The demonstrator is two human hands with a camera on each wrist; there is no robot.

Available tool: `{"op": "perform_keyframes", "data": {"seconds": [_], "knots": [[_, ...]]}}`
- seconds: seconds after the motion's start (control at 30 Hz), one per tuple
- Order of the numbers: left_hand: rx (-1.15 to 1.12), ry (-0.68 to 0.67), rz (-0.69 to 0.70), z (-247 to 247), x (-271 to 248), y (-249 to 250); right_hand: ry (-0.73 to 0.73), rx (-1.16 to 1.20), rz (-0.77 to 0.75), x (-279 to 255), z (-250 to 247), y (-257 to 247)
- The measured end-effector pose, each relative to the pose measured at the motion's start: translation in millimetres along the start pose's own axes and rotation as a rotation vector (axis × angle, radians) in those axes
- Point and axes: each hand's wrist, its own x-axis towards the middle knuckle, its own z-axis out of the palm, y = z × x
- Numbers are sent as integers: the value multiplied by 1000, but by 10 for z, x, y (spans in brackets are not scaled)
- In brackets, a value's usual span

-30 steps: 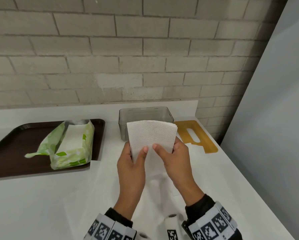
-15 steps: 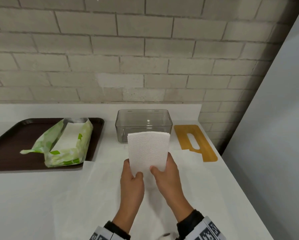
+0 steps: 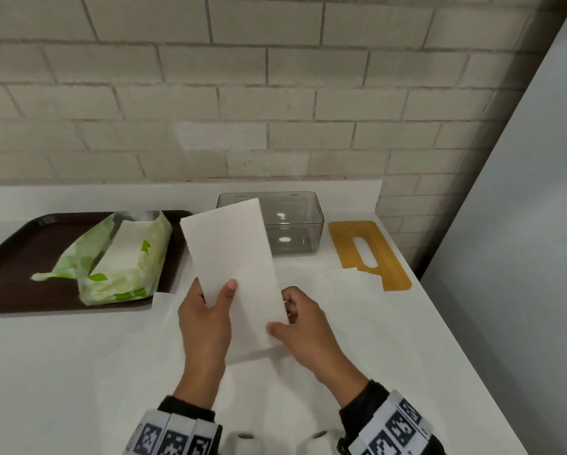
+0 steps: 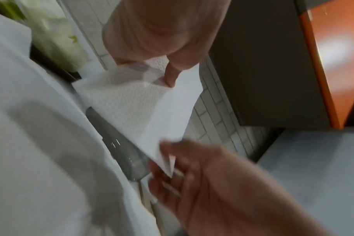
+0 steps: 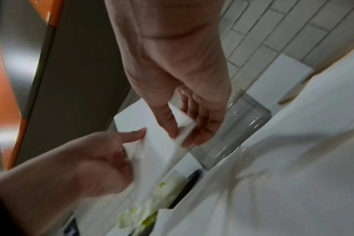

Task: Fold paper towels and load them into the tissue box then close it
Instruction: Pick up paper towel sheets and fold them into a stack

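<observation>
Now we tilt the folded white paper towel leftward, lifted in front of the clear grey plastic tissue box; earlier it stood square. Left hand and right hand pinch its lower edge, so loading looks next.

No legible text, brand, number or sign appears in any view; the wrist bands carry only black-and-white square marker patterns, and the green-printed package shows no readable lettering.
</observation>
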Motion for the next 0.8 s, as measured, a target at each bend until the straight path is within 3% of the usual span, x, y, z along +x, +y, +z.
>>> {"op": "perform_keyframes", "data": {"seconds": [0.13,0.23,0.3,0.37,0.43,0.63,0.8], "knots": [[-10,-33,-51,-337,194,60,48,-146,127,125,-448,130],[25,-94,-54,-542,245,71,195,-478,247,287,-854,302],[39,-130,-65,-613,265,46,112,-691,345,351,-927,386],[34,-160,-85,-632,274,7,-16,-786,414,378,-858,401],[28,-186,-98,-635,269,-26,-47,-842,442,443,-771,469],[30,-226,-119,-654,254,-105,30,-846,508,595,-646,508],[-28,-240,-202,-613,275,-116,154,-482,227,528,-689,90]]}}
